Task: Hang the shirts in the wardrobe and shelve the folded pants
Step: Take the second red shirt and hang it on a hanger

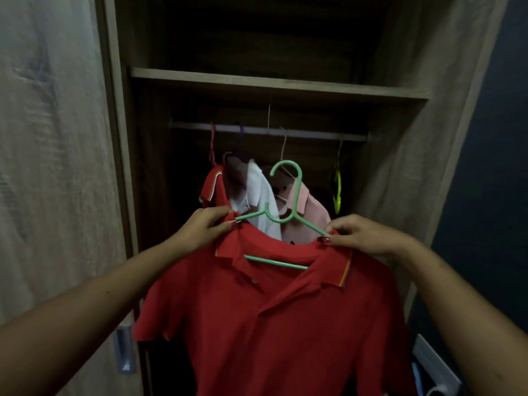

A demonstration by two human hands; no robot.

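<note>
wooden wardrobe (pixel 123 138) fills the head view, open in front of us, with a shelf (pixel 274 82) across the top and a rail (pixel 268 131) under it in the dark.

on the rail hang a red shirt (pixel 213 184), a white shirt (pixel 261 192) and a pink shirt (pixel 308 207), close together, and well to their right a bare yellow hanger (pixel 337 190).

we hold a red polo (pixel 271 324) up before these, below the rail and not on it. it sits on a green hanger (pixel 285 215) whose hook stands upright, free of the rail; the lower bar shows inside the open collar.

our left hand (pixel 204 228) pinches the polo's left shoulder together with the hanger's arm, fingers closed on both. our right hand (pixel 363 234) pinches the right shoulder at the other arm of the hanger, thumb and fingertips closed on cloth.

we can read no brand, label or writing on the shirts or the wardrobe. we see no folded pants.

a door handle (pixel 124 350) shows low on the left.
</note>
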